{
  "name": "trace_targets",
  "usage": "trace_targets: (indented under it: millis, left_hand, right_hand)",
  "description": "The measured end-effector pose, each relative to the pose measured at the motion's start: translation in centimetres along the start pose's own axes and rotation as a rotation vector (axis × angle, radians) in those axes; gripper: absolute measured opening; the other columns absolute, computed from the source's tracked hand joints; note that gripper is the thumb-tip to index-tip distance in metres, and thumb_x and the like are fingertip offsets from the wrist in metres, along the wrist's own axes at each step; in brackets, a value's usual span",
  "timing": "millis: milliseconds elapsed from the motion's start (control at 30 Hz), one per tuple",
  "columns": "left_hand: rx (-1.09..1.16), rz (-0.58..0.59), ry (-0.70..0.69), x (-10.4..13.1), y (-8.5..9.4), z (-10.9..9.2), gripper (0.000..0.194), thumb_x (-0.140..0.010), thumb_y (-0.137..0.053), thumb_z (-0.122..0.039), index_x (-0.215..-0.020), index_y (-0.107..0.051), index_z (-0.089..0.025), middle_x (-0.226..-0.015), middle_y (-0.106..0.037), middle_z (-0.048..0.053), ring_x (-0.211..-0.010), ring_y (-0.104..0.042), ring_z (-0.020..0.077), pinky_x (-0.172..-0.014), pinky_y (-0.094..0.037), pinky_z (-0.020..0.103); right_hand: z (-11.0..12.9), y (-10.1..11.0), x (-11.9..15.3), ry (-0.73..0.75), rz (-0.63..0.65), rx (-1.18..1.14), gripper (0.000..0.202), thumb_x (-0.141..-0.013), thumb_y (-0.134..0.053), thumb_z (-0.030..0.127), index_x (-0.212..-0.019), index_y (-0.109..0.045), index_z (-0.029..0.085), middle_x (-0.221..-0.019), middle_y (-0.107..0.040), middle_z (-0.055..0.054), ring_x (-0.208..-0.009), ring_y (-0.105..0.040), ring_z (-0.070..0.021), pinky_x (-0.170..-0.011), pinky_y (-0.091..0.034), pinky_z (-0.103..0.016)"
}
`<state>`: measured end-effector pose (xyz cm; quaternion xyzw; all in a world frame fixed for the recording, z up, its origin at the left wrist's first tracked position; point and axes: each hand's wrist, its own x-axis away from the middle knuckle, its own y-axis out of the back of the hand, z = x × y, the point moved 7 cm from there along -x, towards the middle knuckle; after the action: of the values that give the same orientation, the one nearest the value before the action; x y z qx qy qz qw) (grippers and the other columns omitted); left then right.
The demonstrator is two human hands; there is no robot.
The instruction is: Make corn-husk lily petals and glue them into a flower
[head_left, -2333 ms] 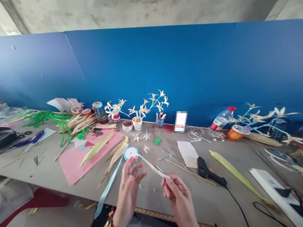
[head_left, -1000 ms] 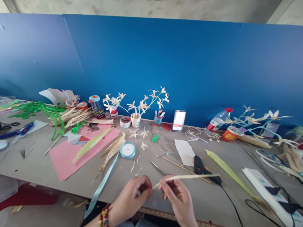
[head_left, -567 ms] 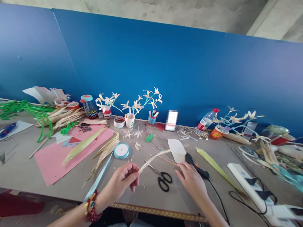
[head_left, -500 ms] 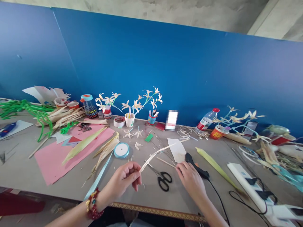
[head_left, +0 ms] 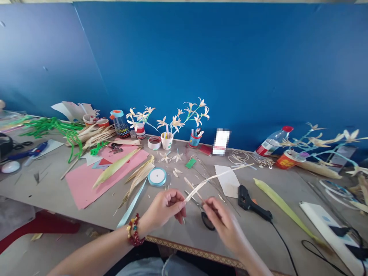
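- Husk strip (head_left: 201, 184), pale and narrow, sits pinched at its near end between thumb and fingers of the left hand (head_left: 163, 211); the rest arches free, away past the right hand (head_left: 222, 218).
- Between those fingertips, the right hand grasps a thin wooden stick (head_left: 189, 184) by its near end, the far end pointing forward beyond the left grip.
- From where I stand, strip and stick cross just ahead of both grips; whether they touch, I can't tell.
- I'd judge the step as bringing the stick up to the strip, with no wrapping visible on the wood.
- To go on from here, the left pinch would need to hold firm while the stick is laid along the strip's held end, keeping the thin fibres from splitting.
- Scissors (head_left: 202, 221) lie on the table beneath the right hand, partly hidden by it. The ribbon spool (head_left: 157, 176) rests just beyond the left grip, the black glue gun (head_left: 254, 207) near the right hand's outer side.
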<state>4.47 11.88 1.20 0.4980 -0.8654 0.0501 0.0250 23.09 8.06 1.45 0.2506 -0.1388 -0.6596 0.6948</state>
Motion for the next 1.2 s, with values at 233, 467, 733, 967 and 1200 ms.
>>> trace_targets:
  millis: [233,467,733,967,1200]
  left_hand:
    - [-0.322,-0.051,-0.105,1.1,-0.3,-1.2,0.009,-0.086,-0.059,-0.022,-0.080,-0.063,-0.016,-0.065,-0.069,0.001,-0.053,-0.064,0.0129,-0.052,-0.048,0.021]
    - [-0.245,-0.001,-0.092,1.5,-0.7,-0.8,0.016,-0.090,-0.056,-0.025,-0.079,-0.063,-0.016,-0.069,-0.070,0.002,-0.057,-0.064,0.0131,-0.054,-0.047,0.021]
    - [-0.530,0.007,-0.338,2.5,-0.5,-2.9,0.010,-0.090,-0.058,-0.021,-0.082,-0.062,-0.016,-0.073,-0.067,0.003,-0.065,-0.060,0.0138,-0.060,-0.044,0.022]
    - [-0.569,0.034,-0.514,4.1,-0.2,-4.7,0.007,-0.091,-0.057,-0.015,-0.087,-0.062,-0.016,-0.078,-0.069,0.005,-0.071,-0.063,0.0149,-0.069,-0.047,0.022]
    - [-0.557,0.040,-0.517,4.5,0.9,-5.1,0.009,-0.091,-0.058,-0.015,-0.086,-0.065,-0.015,-0.075,-0.070,0.005,-0.069,-0.062,0.0138,-0.067,-0.046,0.021]
  right_hand:
    - [3.2,-4.4,-0.8,0.000,0.130,-0.150,0.036,-0.097,-0.052,0.047,-0.078,-0.065,0.021,-0.068,-0.061,-0.001,-0.061,-0.052,-0.0160,-0.057,-0.036,-0.025]
    - [4.1,-4.5,-0.9,0.029,0.152,-0.239,0.047,-0.098,-0.049,0.051,-0.068,-0.063,0.018,-0.058,-0.053,0.002,-0.055,-0.043,-0.0129,-0.054,-0.032,-0.024]
    - [3.0,-5.7,-0.1,-0.211,0.345,-0.555,0.056,-0.088,-0.055,0.067,-0.066,-0.062,0.016,-0.048,-0.037,0.007,-0.043,-0.029,-0.0074,-0.044,-0.020,-0.024]
    - [4.1,-6.8,0.5,-0.338,0.408,-0.777,0.053,-0.083,-0.066,0.063,-0.064,-0.065,0.014,-0.044,-0.035,0.008,-0.040,-0.024,-0.0050,-0.041,-0.012,-0.023]
    - [4.6,-7.4,1.1,-0.459,0.440,-0.882,0.052,-0.077,-0.071,0.063,-0.060,-0.064,0.014,-0.042,-0.033,0.009,-0.039,-0.020,-0.0042,-0.039,-0.011,-0.021]
